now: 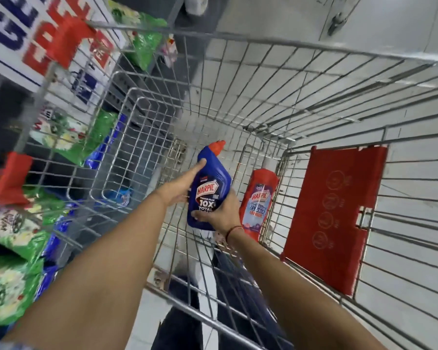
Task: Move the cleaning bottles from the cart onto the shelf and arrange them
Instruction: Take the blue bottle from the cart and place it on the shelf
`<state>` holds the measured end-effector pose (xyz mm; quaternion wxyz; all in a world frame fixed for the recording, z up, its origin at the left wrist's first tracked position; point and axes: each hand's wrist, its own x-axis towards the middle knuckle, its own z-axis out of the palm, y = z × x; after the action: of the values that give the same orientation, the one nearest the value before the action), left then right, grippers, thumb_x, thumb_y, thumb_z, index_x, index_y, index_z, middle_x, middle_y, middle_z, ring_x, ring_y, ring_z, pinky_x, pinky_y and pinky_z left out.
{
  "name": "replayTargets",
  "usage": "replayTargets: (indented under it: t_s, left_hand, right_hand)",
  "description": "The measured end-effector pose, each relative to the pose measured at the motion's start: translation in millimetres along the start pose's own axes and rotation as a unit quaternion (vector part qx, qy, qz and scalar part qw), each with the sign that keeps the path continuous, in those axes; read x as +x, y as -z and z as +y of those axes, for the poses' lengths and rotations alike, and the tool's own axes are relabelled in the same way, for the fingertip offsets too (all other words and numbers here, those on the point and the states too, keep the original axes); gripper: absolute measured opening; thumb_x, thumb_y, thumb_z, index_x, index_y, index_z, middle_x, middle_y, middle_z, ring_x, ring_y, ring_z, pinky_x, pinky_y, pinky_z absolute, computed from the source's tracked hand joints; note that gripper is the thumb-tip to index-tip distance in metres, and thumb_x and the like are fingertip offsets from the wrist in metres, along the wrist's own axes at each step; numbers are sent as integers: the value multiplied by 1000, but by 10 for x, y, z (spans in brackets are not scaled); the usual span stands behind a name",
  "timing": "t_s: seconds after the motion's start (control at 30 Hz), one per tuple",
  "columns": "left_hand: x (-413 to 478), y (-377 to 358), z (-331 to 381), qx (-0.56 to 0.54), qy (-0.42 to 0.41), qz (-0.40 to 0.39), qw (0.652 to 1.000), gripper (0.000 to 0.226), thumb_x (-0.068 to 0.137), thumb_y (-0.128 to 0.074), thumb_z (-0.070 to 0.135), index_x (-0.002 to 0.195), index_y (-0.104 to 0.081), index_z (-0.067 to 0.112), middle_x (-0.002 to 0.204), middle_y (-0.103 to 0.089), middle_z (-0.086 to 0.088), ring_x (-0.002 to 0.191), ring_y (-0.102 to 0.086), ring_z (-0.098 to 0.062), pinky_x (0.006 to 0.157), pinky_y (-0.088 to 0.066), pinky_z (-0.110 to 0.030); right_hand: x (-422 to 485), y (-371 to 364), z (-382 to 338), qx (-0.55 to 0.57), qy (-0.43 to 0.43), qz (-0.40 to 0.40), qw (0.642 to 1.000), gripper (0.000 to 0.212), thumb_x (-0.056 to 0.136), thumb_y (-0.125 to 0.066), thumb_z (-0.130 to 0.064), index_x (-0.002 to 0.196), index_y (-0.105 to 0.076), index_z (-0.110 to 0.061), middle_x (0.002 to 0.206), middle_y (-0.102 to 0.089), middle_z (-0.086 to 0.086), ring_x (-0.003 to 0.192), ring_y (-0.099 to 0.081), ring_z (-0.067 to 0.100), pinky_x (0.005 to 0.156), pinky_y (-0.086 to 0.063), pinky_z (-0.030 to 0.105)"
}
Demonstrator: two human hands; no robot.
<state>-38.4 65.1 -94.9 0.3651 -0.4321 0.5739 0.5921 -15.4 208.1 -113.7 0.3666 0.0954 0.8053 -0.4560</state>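
From my head camera, I hold the blue bottle (210, 188) above the cart (276, 44) floor with both hands: my left hand (180, 186) is wrapped round its left side, my right hand (219, 214) grips its base. Its red cap (219, 145) points away from me. A red bottle (259, 200) lies in the cart by the right wall, beside the red flap (331, 218). Green packs (68, 133) sit on the shelf to my left
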Motion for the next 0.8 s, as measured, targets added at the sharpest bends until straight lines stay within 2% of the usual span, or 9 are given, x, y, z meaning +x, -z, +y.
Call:
replayTargets:
  t_s: [0.03,0.13,0.23,0.33,0.37,0.57,0.63,0.7,0.8]
  left_hand:
    - [-106,37,64,5,-19,6,1000,51,73,-42,78,84,-59,32,61,-72,16,72,-67,-7,57,-51,-24]
    - [-383,161,207,-4,-97,71,993,45,78,-50,67,85,-62,24,76,-71,4,81,-68,-20,76,-56,-35]
    - [-789,306,307,4,-169,148,975,40,82,-54,58,73,-61,20,73,-66,0,64,-65,-14,61,-50,-25]
    - [-1213,458,372,15,-226,177,958,44,81,-54,59,60,-58,21,61,-64,3,53,-59,-11,47,-44,-20]
    - [-1349,510,379,17,-238,175,955,46,81,-53,60,62,-60,19,60,-64,2,53,-59,-13,46,-43,-21]
    - [-2023,862,203,13,-283,189,940,53,80,-48,66,87,-67,17,86,-73,-8,76,-69,-26,61,-55,-33]
    - [-2204,970,113,2,-292,215,932,56,80,-47,66,92,-68,16,91,-74,-10,81,-69,-27,72,-58,-38]
    - [-2372,1087,-1,-10,-300,233,925,52,77,-48,69,86,-67,21,88,-74,-6,75,-70,-23,70,-58,-37]
    - [-2620,1284,-185,-29,-311,255,915,55,70,-54,70,85,-68,19,86,-74,-4,74,-70,-20,67,-58,-34]
  right_hand:
    - [-47,46,-110,2,19,-9,1000,102,37,-90,-32,123,-38,-18,120,-53,5,113,-52,24,98,-48,45]
    - [-244,196,-457,31,62,-45,997,95,44,-92,-25,121,-36,-19,118,-56,2,109,-56,21,98,-49,44]
    - [-486,317,-772,43,102,-74,991,89,49,-91,-19,120,-36,-20,118,-57,2,107,-58,19,94,-51,37]
    - [-745,357,-1058,51,145,-89,984,85,53,-90,-14,115,-34,-26,106,-57,-12,94,-59,3,72,-48,6]
    - [-825,343,-1136,50,162,-91,981,84,53,-90,-13,115,-35,-26,104,-56,-15,91,-57,-1,68,-46,2]
    - [-1233,131,-1508,1,237,-108,966,97,49,-92,-21,128,-35,-17,112,-58,-5,103,-60,16,89,-52,35]
    - [-1346,20,-1601,-3,254,-120,960,94,48,-92,-19,123,-36,-21,111,-57,-9,100,-60,10,88,-53,34]
    - [-1441,-107,-1677,-3,269,-134,954,92,48,-92,-16,121,-36,-24,108,-56,-14,98,-59,6,86,-53,31]
    - [-1577,-320,-1794,-10,299,-152,942,94,46,-92,-14,122,-38,-21,112,-58,-7,101,-60,9,90,-52,35]
